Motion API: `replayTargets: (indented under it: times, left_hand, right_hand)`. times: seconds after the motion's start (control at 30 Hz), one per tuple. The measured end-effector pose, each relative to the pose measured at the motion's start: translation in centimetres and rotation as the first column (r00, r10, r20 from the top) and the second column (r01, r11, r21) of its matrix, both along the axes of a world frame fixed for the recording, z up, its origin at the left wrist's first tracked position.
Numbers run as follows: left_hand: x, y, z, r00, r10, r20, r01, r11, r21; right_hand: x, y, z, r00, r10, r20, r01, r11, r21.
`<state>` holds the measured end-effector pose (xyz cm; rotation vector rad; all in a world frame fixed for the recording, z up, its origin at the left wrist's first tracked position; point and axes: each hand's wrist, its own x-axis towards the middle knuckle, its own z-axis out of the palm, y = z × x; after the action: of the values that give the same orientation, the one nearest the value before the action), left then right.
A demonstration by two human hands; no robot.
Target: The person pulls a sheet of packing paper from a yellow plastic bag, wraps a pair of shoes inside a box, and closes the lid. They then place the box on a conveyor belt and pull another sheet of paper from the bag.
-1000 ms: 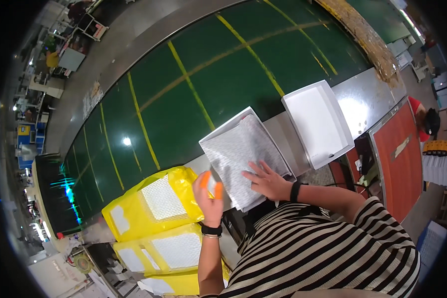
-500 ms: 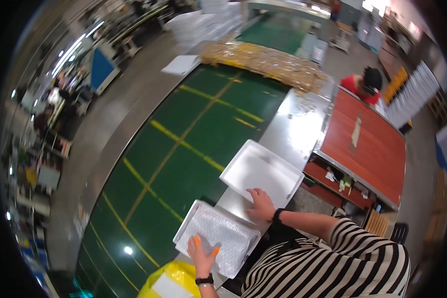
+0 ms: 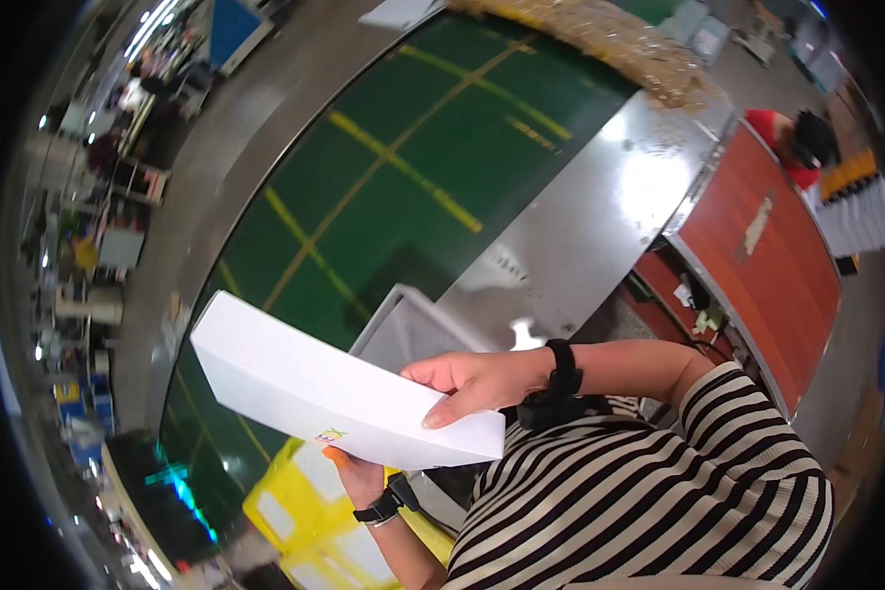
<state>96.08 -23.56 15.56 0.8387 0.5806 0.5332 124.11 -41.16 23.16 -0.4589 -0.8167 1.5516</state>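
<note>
Both hands hold a white box lid (image 3: pixel 334 388), tilted on its side with its outer face toward me. A small coloured print sits near its lower edge. My right hand (image 3: pixel 477 382) is closed on the upper right edge, thumb on the outside. At the lower edge, my left hand (image 3: pixel 357 476) grips with an orange-covered fingertip showing; its other fingers are mostly hidden. Behind the lid is the white box base (image 3: pixel 400 292), partly covered by it, with a greyish wrapped sheet (image 3: pixel 413 334) inside.
A green belt (image 3: pixel 403 177) with yellow lines runs beside a metal strip (image 3: pixel 580 236). At lower left lies a yellow bag (image 3: pixel 285 492) with white patches. To the right stands a red-brown tabletop (image 3: pixel 757 246), with a person in red (image 3: pixel 787 143) beyond it. Brown wrapped material (image 3: pixel 600 39) crosses the belt's far end.
The lid has been lifted off the metal strip and turned on its side, over the base. My left hand has left the wrapped sheet and joined my right on the lid. The view has shifted.
</note>
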Motion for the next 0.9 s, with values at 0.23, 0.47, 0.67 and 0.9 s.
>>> replayTargets:
  times: [0.23, 0.47, 0.67, 0.9]
  left_hand:
    - [-7.8, -4.1, -4.4, 0.835, 0.242, -0.495, -0.236, 0.969, 0.077]
    - [1.1, -3.3, -10.6, 0.636, 0.224, -0.739, 0.141, 0.907, 0.396]
    - [3.3, -2.7, -14.2, 0.446, 0.367, -0.816, 0.244, 0.828, 0.506]
    - [0.5, -3.3, -17.1, 0.737, -0.06, -0.673, -0.009, 0.995, -0.099]
  right_hand:
    - [-6.7, 2.4, -9.0, 0.988, 0.103, 0.111, -0.046, 0.902, -0.429]
    - [-5.2, 0.0, -16.1, 0.251, -0.09, 0.964, 0.774, 0.616, -0.144]
    - [-2.3, -0.4, -29.5, 0.264, 0.065, 0.962, 0.774, 0.581, -0.252]
    - [-0.9, -1.6, -27.7, 0.93, -0.179, 0.322, 0.36, 0.632, -0.687]
